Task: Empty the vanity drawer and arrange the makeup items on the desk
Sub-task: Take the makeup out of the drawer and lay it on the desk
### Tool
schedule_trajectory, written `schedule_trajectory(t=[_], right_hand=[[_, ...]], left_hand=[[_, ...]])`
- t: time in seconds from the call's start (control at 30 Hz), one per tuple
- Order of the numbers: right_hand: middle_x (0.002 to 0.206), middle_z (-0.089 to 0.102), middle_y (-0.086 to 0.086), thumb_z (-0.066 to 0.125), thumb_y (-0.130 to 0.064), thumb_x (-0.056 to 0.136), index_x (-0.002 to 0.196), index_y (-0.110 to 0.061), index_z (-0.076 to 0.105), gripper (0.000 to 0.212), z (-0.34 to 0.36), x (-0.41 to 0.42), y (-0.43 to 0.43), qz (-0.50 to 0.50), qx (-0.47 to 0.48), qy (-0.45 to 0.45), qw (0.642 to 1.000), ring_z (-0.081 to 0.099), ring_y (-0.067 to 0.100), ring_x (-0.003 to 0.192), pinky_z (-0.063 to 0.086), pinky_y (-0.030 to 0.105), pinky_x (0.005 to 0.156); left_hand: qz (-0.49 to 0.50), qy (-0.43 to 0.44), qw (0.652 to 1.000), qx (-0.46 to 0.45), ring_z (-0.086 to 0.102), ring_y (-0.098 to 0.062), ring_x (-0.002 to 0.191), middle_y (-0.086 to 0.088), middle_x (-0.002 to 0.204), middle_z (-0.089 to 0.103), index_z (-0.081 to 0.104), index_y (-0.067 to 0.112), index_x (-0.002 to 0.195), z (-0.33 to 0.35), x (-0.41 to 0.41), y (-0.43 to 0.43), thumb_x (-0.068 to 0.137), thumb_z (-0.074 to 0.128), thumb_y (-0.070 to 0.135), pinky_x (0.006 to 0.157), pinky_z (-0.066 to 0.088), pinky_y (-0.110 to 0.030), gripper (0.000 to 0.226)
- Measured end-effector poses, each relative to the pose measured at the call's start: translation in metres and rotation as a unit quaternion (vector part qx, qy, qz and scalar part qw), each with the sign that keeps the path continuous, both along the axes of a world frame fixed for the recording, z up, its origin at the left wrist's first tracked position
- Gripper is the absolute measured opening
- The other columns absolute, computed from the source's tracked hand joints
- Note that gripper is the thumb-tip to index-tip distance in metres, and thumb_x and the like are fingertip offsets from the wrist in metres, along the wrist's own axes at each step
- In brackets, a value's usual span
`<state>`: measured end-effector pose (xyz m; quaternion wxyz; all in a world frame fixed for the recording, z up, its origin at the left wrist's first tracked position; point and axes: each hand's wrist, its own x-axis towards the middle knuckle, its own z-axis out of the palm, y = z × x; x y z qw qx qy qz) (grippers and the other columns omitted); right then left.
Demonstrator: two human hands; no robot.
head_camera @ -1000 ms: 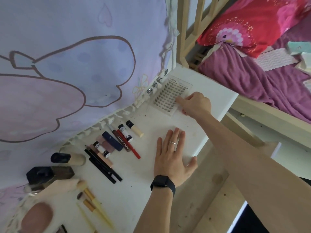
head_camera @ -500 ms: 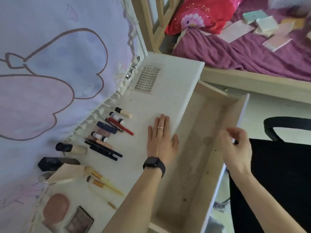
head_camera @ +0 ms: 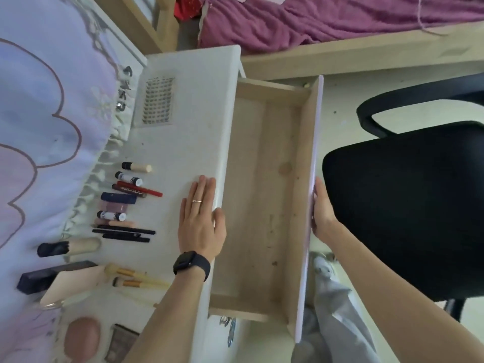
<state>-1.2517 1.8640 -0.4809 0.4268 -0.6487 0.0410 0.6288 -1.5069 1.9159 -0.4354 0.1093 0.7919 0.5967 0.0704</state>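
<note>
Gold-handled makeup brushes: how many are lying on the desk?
2. The farther brush lies beside the cream pouch; the nearer brush lies alongside it. The left forearm may hide another.

Black watch [head_camera: 191, 265], ring [head_camera: 197, 201], grey trousers [head_camera: 337, 323]

Upside-down white lettering, seemingly COLOR, is running along the brown tube [head_camera: 128, 189] at nine o'clock; print on the lash tray [head_camera: 158, 100] is blurring out
</note>
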Motion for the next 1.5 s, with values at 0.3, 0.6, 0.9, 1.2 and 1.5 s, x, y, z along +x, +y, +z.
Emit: schedule_trajectory(t=[0.3,0.6,0.9,1.2,1.5], right_hand=[[0.081,0.052,0.007,0.068,-0.068,0.079,0.093,-0.020,0.066,0.051,-0.001,0.005,0.005,-0.039,0.046,0.062,0.996,0.049,0.024,0.073,0.043,0.038,0.079],[0.057,0.041,-0.007,0.063,-0.061,0.089,0.086,-0.020,0.053,0.043,0.004,-0.011,0.020,-0.049,0.038,0.073,0.995,0.038,0.010,0.049,0.037,0.023,0.051],[0.062,0.042,-0.006,0.064,-0.070,0.083,0.100,-0.018,0.058,0.054,-0.005,-0.058,0.058,0.009,0.008,0.086,0.996,0.044,0.008,0.049,0.040,0.024,0.057],[0.074,0.059,-0.006,0.059,-0.070,0.087,0.116,-0.017,0.062,0.061,-0.018,-0.110,0.092,0.068,0.075,0.102,0.990,0.056,0.009,0.061,0.046,0.022,0.057],[0.099,0.073,0.001,0.045,-0.063,0.098,0.130,-0.013,0.063,0.063,-0.024,-0.119,0.096,0.092,0.095,0.090,0.987,0.069,0.010,0.079,0.052,0.022,0.065]], left_hand=[[0.011,0.001,1.000,-0.008,0.014,-0.008,0.152,0.010,0.165,0.019,0.029,0.028,0.157,0.004,0.002,0.000,0.094,0.033,0.029,0.124,0.013,-0.033,0.062],[0.004,0.022,0.999,-0.036,0.004,-0.008,0.154,0.011,0.167,0.011,0.017,0.032,0.158,0.007,0.002,0.001,0.093,0.029,0.034,0.123,0.000,-0.042,0.066],[-0.013,0.089,0.996,-0.021,0.007,-0.018,0.155,0.004,0.167,0.012,0.016,0.027,0.159,0.004,0.001,0.003,0.101,0.024,0.037,0.122,0.005,-0.047,0.060],[-0.023,0.022,0.998,-0.051,0.004,-0.015,0.155,0.005,0.168,0.009,0.017,0.023,0.160,0.010,-0.002,0.003,0.099,0.032,0.045,0.124,0.005,-0.051,0.066],[-0.042,0.070,0.996,-0.023,0.007,-0.021,0.155,0.001,0.168,0.009,0.017,0.017,0.160,0.005,-0.001,0.001,0.089,0.054,0.043,0.122,0.014,-0.059,0.084]])
